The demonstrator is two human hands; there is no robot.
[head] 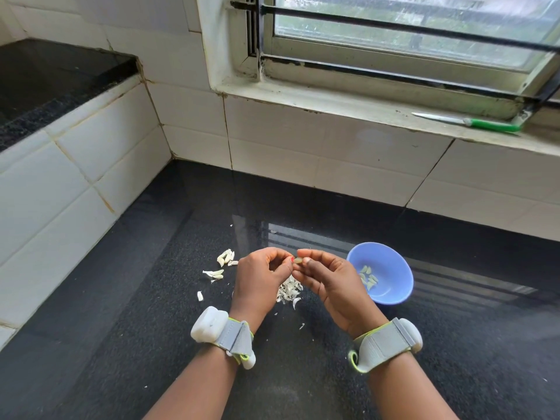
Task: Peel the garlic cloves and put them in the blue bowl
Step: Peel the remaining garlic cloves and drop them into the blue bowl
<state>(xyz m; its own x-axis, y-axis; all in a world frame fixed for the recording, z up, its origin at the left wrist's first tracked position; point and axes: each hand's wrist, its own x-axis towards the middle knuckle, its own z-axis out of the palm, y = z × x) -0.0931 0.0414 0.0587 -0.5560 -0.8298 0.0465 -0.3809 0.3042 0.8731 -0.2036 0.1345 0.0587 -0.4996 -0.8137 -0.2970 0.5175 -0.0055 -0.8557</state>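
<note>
1. Fingers of both hands are curled inward and meet at the centre of the frame, pinching one small garlic clove [298,261] between their tips. The left hand [260,275] grips it from the left side, the right hand [325,277] from the right; the clove is held in the air above the counter, mostly covered by fingertips.
2. Blue bowl [391,294] stands on the black countertop [151,313] just right of the right hand, in the lower-right-centre of the frame. Several pale peeled cloves [368,277] lie inside it, toward its left wall.
3. Loose skins [289,291] form a small heap on the counter directly below and between the two hands. A few scraps lie scattered nearer the bottom of the frame.
4. Unpeeled cloves [225,257] sit in a small group on the counter to the left of the left hand; a second small group [215,273] lies just below that one, and a single piece [199,296] lies apart, lower left of both.
5. Each wrist carries a grey strap with a white device: left wristband [224,338], right wristband [386,344].
6. Knife [472,122] with a green handle lies flat on the window sill [333,107] at the upper right of the frame, blade pointing left, well apart from the work area.
7. White wall tiles [91,165] bound the counter at left and rear; staining is visible along the grout lines. The window [409,28] occupies the upper right.
</note>
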